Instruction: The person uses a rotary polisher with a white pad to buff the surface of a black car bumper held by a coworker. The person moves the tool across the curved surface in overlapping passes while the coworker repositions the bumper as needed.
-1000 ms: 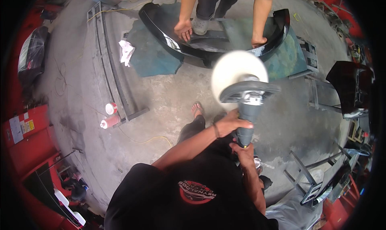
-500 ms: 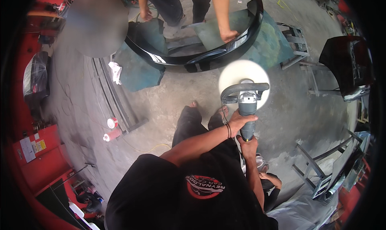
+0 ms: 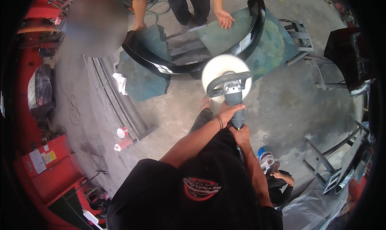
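Note:
A grey-and-black rotary polisher (image 3: 233,96) with a round white pad (image 3: 221,64) is held out in front of my body. My left hand (image 3: 230,111) wraps the front of its body, behind the loop handle (image 3: 225,80). The rear grip is in my right hand (image 3: 241,136). The pad overlaps the near edge of a glossy black bumper (image 3: 183,68); whether they touch I cannot tell. The curved bumper rests on greenish sheets (image 3: 277,45). Across from me, a person has one hand (image 3: 140,26) at its left end and another hand (image 3: 225,19) spread above a sheet.
A pink bottle (image 3: 123,144) and a red-and-white tin (image 3: 122,132) are by a long metal frame (image 3: 112,97) on the left. Right of me are a dark car panel (image 3: 348,63) on a stand and a crouching person (image 3: 279,181). A white cloth (image 3: 120,83) lies on the left sheet.
The polisher has moved left and overlaps the bumper's near edge. One of my feet has stepped forward. The other person's right-side hand has lifted off the bumper; their other hand has reached its left end.

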Action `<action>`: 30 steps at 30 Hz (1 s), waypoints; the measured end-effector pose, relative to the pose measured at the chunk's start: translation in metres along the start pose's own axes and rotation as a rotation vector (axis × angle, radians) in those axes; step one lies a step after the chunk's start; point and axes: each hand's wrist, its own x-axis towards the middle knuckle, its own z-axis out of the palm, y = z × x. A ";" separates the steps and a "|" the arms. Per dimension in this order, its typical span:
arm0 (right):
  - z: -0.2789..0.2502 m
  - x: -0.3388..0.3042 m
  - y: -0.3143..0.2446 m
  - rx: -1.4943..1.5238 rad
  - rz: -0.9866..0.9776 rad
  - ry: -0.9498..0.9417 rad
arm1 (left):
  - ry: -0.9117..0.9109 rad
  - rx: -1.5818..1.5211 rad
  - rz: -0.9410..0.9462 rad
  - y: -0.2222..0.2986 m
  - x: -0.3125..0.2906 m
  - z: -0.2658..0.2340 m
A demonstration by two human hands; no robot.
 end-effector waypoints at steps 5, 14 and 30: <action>0.038 -0.011 -0.022 -0.102 -0.052 -0.093 | 0.107 -0.065 0.014 0.026 -0.043 -0.043; 0.106 -0.004 -0.069 -0.373 -0.259 -0.314 | 0.256 -0.285 0.045 0.042 -0.078 -0.148; 0.002 0.028 -0.019 -0.155 -0.127 -0.123 | 0.135 -0.100 0.015 0.041 -0.021 -0.012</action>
